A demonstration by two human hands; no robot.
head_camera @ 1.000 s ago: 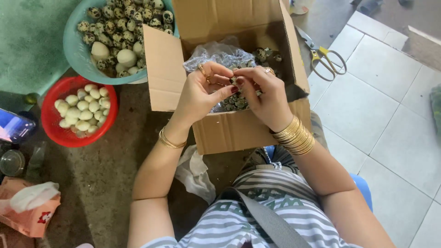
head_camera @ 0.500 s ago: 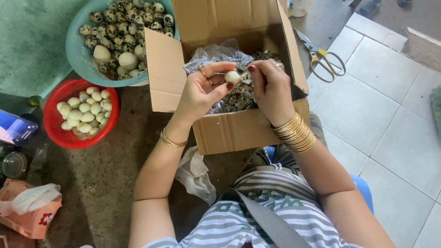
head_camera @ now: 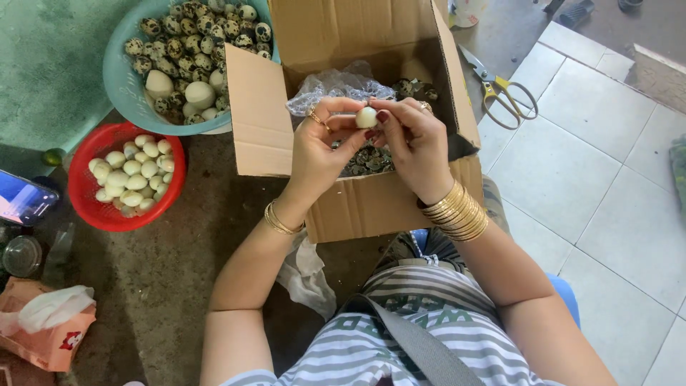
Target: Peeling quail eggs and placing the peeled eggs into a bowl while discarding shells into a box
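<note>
Holding a small peeled egg (head_camera: 366, 117) between the fingertips of both hands, the person works over an open cardboard box (head_camera: 357, 200). The left hand (head_camera: 319, 146) pinches the egg from one side and the right hand (head_camera: 416, 143) grips it from the other, so both are closed on it and neither is free. The egg looks white and almost bare, with no speckled shell visible on the side that shows; whether bits cling to its far side cannot be told.

Just below the hands, inside the box, lies a heap of broken speckled shell pieces (head_camera: 368, 159) beside a crumpled clear plastic bag (head_camera: 336, 84). Well off to the left of the left hand sits a red bowl (head_camera: 84, 204) holding a layer of peeled white eggs (head_camera: 132, 175), which I judge to be the finished ones. Beyond it, up and left of the hands, a blue bowl (head_camera: 118, 86) is crowded with speckled unpeeled eggs (head_camera: 204, 28), so by my reckoning much of the work remains. Yellow-handled scissors (head_camera: 500, 89) lie on the floor to the right of the right hand.
</note>
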